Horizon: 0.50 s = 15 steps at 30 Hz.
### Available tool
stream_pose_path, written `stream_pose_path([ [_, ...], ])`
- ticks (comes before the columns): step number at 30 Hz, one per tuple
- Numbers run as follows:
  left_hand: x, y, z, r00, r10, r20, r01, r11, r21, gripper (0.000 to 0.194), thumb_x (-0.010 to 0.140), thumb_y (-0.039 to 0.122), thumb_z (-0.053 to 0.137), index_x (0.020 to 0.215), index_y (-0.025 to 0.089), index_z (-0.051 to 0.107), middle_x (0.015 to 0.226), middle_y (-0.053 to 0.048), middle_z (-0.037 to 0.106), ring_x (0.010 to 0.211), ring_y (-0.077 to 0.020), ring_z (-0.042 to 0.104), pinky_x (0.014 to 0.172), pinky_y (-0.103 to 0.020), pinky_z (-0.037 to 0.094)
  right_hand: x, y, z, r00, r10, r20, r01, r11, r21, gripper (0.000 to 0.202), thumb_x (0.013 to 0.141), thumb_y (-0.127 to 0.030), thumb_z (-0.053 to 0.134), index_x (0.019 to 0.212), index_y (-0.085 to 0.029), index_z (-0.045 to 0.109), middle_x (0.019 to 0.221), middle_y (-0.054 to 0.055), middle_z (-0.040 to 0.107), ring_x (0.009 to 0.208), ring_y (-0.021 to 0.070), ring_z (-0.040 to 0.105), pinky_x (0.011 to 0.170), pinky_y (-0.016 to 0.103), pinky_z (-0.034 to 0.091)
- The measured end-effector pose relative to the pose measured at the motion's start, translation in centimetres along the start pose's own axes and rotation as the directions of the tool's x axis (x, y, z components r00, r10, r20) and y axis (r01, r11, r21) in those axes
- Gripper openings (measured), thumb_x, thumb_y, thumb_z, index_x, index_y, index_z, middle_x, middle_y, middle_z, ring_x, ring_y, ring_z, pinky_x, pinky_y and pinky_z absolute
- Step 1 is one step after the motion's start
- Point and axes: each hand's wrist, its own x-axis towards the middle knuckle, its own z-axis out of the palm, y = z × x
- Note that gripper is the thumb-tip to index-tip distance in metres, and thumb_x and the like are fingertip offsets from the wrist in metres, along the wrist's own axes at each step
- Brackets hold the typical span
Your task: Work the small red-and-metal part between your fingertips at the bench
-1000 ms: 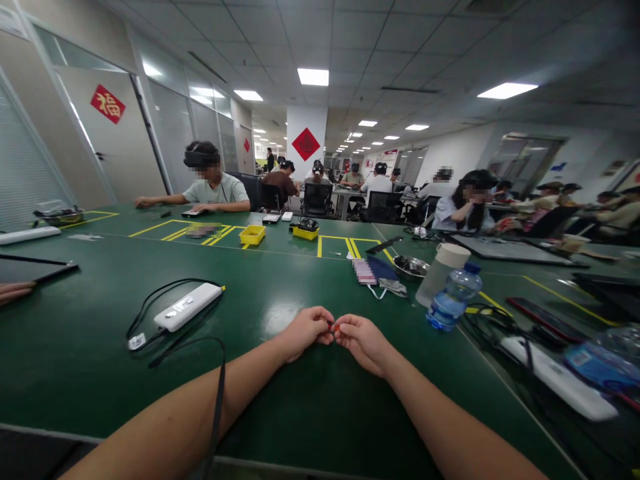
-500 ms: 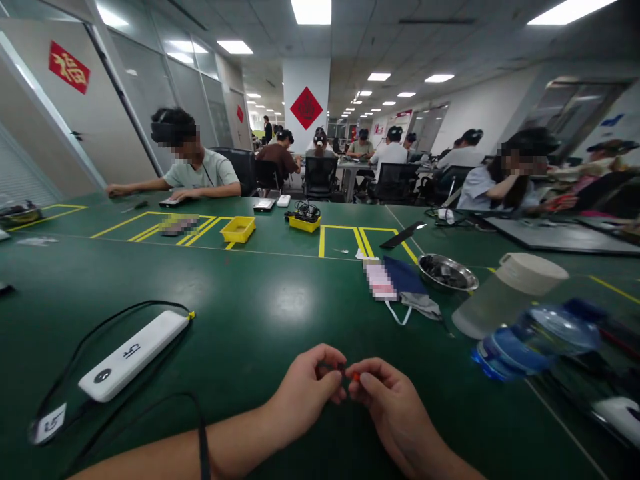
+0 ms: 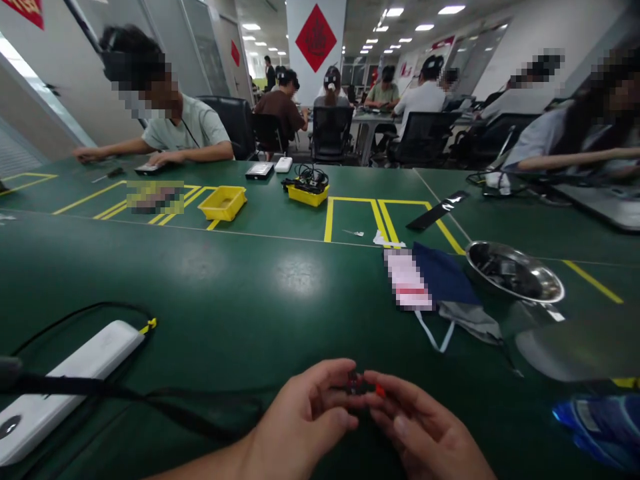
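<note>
Low over the green table [image 3: 225,347], my two hands meet with their fingertips almost touching. My left hand [image 3: 310,417] has its fingers curled around a small dark piece with some red on it [image 3: 353,382]. Between the fingers of my right hand [image 3: 430,427] sits a small orange-red piece [image 3: 380,390]. Both pieces are too small and too covered by fingers to name their kind. A black strap [image 3: 165,403] crosses blurred in front, left of my left hand.
A white power bank [image 3: 75,380] with a black cable lies at left. To the right are a navy cloth pouch [image 3: 445,277], a metal bowl [image 3: 545,283] of dark parts and a blue-tinted bottle [image 3: 600,427]. Yellow trays [image 3: 225,210] stand farther back; a person [image 3: 190,127] sits opposite.
The view has moved closer and tilted down, so bottle and cup slid toward the right edge. The fingers of both hands have shifted, and the dark piece shows more clearly.
</note>
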Motion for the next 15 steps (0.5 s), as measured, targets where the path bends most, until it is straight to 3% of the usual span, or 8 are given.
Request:
stream_pose_path([
  [5,0.18,0.06,-0.69,0.999,-0.025,0.044,0.029,0.997,-0.07,0.053,0.074,0.017,0.065,0.124,0.02,0.049,0.129,-0.016,0.049,0.114,-0.0283,0.052,0.091,-0.04,0.042,0.2,-0.89,-0.49,0.996,0.087,0.009,-0.087,0.994,0.069,0.038,0.069,-0.028,0.072,0.106,-0.022,0.066,0.118,0.012,0.061,0.104,0.0231,0.06,0.095,0.037,0.043],
  [10,-0.13,-0.18,-0.78,0.997,-0.033,0.066,0.033,0.999,-0.003,0.051,0.077,0.019,0.063,0.125,0.02,0.048,0.124,-0.016,0.052,0.11,-0.0267,0.055,0.09,-0.041,0.043,0.12,-0.63,-0.9,0.982,0.176,0.067,-0.178,0.984,0.023,0.03,0.073,-0.028,0.068,0.103,-0.021,0.067,0.118,0.011,0.061,0.105,0.0216,0.06,0.091,0.032,0.046],
  [13,-0.23,-0.34,-0.88,0.998,-0.04,0.047,0.037,0.997,0.061,0.048,0.077,0.022,0.063,0.124,0.019,0.049,0.12,-0.016,0.055,0.104,-0.0249,0.059,0.087,-0.04,0.045,-0.05,-0.28,-0.8,0.983,0.169,0.073,-0.168,0.986,-0.008,0.026,0.076,-0.028,0.066,0.101,-0.021,0.066,0.114,0.01,0.063,0.102,0.0203,0.062,0.086,0.029,0.049],
  [15,-0.19,-0.47,-1.0,0.998,-0.051,0.036,0.047,0.995,0.089,0.048,0.077,0.024,0.063,0.123,0.018,0.05,0.118,-0.016,0.056,0.1,-0.0233,0.06,0.085,-0.039,0.047,-0.15,-0.17,-0.73,0.991,0.125,0.046,-0.123,0.991,-0.045,0.021,0.076,-0.028,0.067,0.095,-0.021,0.067,0.103,0.009,0.067,0.089,0.0173,0.066,0.076,0.026,0.052],
])
